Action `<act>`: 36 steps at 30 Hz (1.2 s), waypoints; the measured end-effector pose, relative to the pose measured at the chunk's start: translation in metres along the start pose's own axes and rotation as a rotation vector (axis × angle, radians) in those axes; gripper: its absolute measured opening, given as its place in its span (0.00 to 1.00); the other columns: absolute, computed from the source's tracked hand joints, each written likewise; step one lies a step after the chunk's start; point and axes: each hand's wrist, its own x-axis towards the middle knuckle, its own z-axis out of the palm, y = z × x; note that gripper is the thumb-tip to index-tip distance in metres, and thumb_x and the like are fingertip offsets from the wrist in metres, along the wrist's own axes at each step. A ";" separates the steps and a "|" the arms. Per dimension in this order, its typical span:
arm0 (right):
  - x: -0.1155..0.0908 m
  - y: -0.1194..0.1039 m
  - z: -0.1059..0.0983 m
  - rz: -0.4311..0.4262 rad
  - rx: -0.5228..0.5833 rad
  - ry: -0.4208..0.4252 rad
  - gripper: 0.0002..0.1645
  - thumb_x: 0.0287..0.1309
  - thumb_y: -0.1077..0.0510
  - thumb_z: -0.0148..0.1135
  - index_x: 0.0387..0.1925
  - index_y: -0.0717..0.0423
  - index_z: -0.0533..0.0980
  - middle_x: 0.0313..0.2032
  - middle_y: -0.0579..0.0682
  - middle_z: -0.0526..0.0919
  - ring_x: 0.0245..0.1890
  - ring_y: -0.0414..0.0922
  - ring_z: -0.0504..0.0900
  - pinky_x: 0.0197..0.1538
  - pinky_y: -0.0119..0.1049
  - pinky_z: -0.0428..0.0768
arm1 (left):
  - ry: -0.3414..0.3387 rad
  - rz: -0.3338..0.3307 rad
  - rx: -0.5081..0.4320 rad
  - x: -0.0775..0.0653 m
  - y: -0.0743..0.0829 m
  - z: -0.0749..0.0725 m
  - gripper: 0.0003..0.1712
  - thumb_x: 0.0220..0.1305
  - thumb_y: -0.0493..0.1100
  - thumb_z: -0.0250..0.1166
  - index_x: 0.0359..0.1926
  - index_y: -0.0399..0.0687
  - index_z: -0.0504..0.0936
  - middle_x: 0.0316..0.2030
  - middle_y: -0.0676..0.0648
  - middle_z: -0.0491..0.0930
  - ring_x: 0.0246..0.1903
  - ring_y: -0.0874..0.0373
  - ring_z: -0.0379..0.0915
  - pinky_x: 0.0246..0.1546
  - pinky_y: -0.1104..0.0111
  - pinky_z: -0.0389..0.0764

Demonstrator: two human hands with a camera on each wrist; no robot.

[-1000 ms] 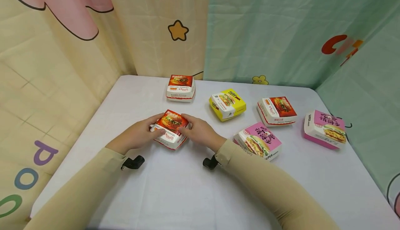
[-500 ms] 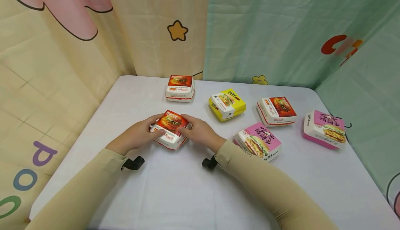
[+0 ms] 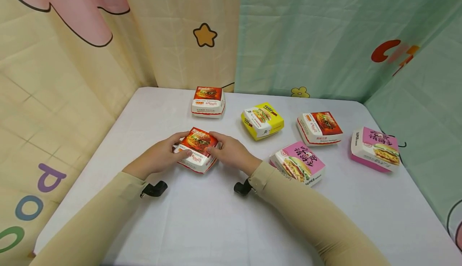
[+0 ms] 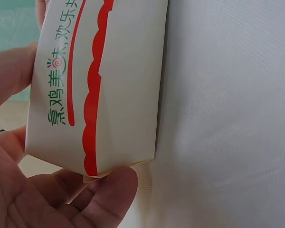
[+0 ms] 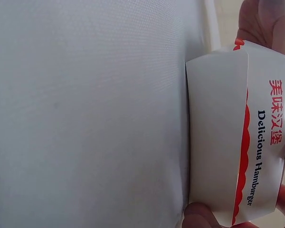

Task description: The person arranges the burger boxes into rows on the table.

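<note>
No visible delta over the last second: red-topped burger box (image 3: 197, 143) stays put on the worktop (image 3: 202, 218), left of centre, same angle, both hands on it. Lid looks down, flap edge lying over the lower half. Reads to me as a steady two-hand hold, no lift or opening under way.

Fingers: gripping, both sides. Left hand (image 3: 164, 153) has the left side, thumb by the near-left edge; left wrist view shows fingertips (image 4: 116, 194) hooked at a lower corner. Right hand (image 3: 231, 151) has the right side, thumb over the top edge, fingers toward the far corner.

Pose: forearms angle in from the near edge and converge on the box, wrist cameras on the inner sides. Right sleeve (image 3: 317, 218) partly covers the nearer pink box (image 3: 297, 163) in the head view; can't tell if it touches. Yellow box (image 3: 262, 120) sits beyond the right hand, well apart.
</note>
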 end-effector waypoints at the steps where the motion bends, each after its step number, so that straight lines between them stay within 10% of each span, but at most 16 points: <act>1: 0.000 0.000 0.000 -0.002 -0.001 0.001 0.39 0.74 0.40 0.62 0.81 0.36 0.62 0.63 0.51 0.80 0.45 0.49 0.77 0.44 0.40 0.75 | -0.001 0.001 -0.002 0.000 0.000 0.000 0.48 0.71 0.68 0.63 0.83 0.63 0.55 0.72 0.34 0.72 0.61 0.39 0.78 0.59 0.44 0.79; 20: 0.003 0.003 -0.004 -0.024 -0.022 0.044 0.36 0.74 0.44 0.62 0.79 0.37 0.65 0.75 0.49 0.73 0.57 0.50 0.74 0.58 0.44 0.74 | 0.004 0.015 0.005 0.001 0.001 0.003 0.47 0.72 0.68 0.60 0.83 0.61 0.55 0.70 0.35 0.74 0.60 0.41 0.79 0.56 0.48 0.80; 36: 0.005 0.002 -0.007 -0.004 -0.034 0.058 0.33 0.77 0.47 0.59 0.79 0.37 0.66 0.75 0.51 0.73 0.52 0.50 0.76 0.45 0.39 0.74 | -0.027 0.007 -0.056 0.003 0.000 0.004 0.49 0.70 0.69 0.64 0.82 0.58 0.55 0.70 0.36 0.73 0.59 0.44 0.82 0.59 0.48 0.80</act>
